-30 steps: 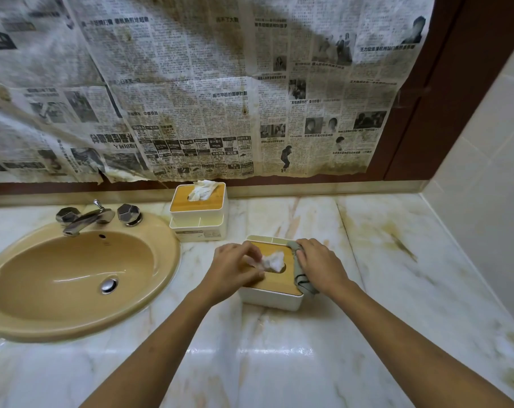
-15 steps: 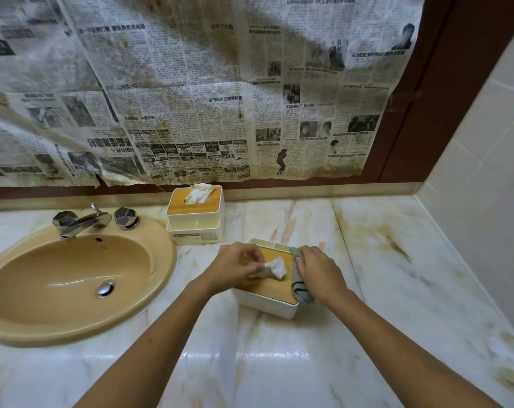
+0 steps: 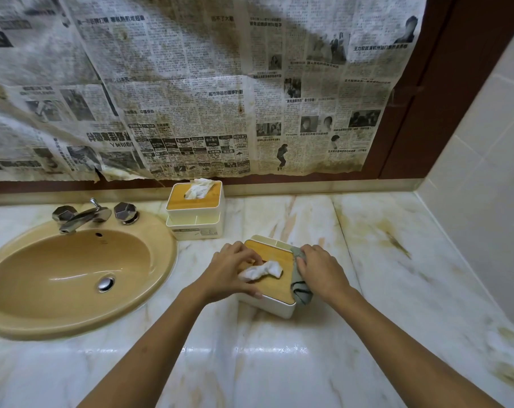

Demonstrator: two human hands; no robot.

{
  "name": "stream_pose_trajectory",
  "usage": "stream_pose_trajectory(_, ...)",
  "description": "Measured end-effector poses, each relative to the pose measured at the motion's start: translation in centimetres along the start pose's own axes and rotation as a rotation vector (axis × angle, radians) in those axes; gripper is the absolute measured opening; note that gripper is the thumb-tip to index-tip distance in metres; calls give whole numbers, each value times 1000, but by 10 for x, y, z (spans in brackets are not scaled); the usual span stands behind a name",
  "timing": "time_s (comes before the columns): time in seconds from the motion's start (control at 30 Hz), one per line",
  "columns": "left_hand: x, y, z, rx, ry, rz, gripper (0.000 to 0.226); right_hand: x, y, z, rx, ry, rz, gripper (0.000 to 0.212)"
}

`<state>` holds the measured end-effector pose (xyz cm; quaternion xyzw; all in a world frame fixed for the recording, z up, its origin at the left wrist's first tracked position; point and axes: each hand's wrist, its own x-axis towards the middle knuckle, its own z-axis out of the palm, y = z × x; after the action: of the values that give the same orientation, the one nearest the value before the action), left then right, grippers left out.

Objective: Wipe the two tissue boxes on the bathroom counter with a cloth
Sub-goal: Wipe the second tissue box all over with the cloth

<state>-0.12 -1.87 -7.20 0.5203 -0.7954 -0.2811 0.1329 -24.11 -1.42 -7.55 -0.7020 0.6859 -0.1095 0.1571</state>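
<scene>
Tissue [image 3: 261, 271] drawn further left across lid than half second ago, hands barely shifted; right hand [image 3: 322, 272] curled round grey cloth [image 3: 301, 291], pressing it on right edge of near tissue box [image 3: 272, 285], lower centre of frame; left hand [image 3: 226, 272] clasps same box, fingers bent over tissue end, thumb on front wall; far tissue box [image 3: 195, 214] upright above, at back wall, beside sink [image 3: 58, 275]; both on marble counter [image 3: 279, 363]; newspaper [image 3: 191, 83] across top.

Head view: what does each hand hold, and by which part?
Right hand grips the grey cloth by its bunched top, at the right edge of the near tissue box. Left hand holds that box by its left end.
</scene>
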Motion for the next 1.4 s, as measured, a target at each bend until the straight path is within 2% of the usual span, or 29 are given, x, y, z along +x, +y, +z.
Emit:
stream_pose_trajectory(0.17,5,1,-8,114,-20,102,31,-6,3,-13,30,-128,91,25)
stream_pose_trajectory(0.3,9,-8,-19,140,-2,62,19,-8,10,-32,126,-280,123,31)
stream_pose_trajectory(0.37,11,-7,-22,25,82,6,16,-9,10,-37,176,-234,123,34)
stream_pose_trajectory(0.43,15,1,-20,-136,220,-90,12,-9,8,-36,239,-108,119,32)
stream_pose_trajectory(0.5,21,11,-13,-169,340,-223,6,-10,2,-32,346,14,92,29)
stream_pose_trajectory(0.6,30,23,-2,-43,329,-478,46,-10,-10,-18,426,108,-26,31)
stream_pose_trajectory(0.67,33,32,1,35,232,-573,60,-11,-12,-7,425,106,-90,32)
stream_pose_trajectory(0.73,34,36,1,129,185,-592,66,-11,-10,4,357,49,-124,37)
stream_pose_trajectory(0.87,32,32,-6,160,171,-596,63,-20,-1,9,-57,-47,-220,51)
stream_pose_trajectory(0.97,34,27,-9,137,184,-570,59,-30,0,6,-151,-77,-242,76)
stream_pose_trajectory(1.03,35,24,-7,106,206,-534,59,-34,0,9,-170,-116,-249,82)
stream_pose_trajectory(1.17,39,19,-2,69,246,-462,56,-24,1,9,-214,-173,-211,80)
stream_pose_trajectory(1.3,44,15,-4,61,254,-426,56,16,-1,9,-221,-159,-160,57)
stream_pose_trajectory(1.4,46,12,-6,56,260,-407,55,38,-10,9,-181,-160,-147,56)
